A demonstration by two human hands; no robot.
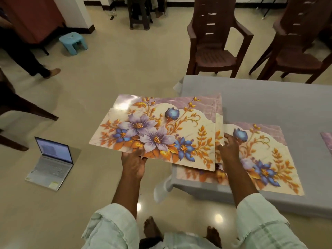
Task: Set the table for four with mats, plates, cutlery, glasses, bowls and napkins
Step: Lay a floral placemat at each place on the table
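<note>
L hand [133,163] grips the near edge of the top floral mat [156,130], thumb on top, fingers curled under, so the mat is held up off the floor side, w/ its right part overlapping the grey table [269,97]. R hand [230,147] is at the right edge of the held mats, fingers bent round the edge of a second mat [219,141] that peeks out just beneath the top one; looks like a pinch on that lower edge, but exact finger contact is hard to tell. Directly under & to the right of the R hand a third floral mat [269,159] lies flat on the table, near the table's front edge, partly covered by the held ones. Further right of the R hand, at the frame edge, a sliver of another mat [327,141] lies on the table too. Both forearms come out of pale green sleeves [111,227]. Beyond the hands, across the table, two brown plastic chairs [215,42] stand side by side. Left of the L hand, on the floor, an open laptop [52,162] w/ screen lit. Far beyond the L hand a small blue stool [73,42] sits on the floor. Bare feet [151,229] show below, between the arms.
</note>
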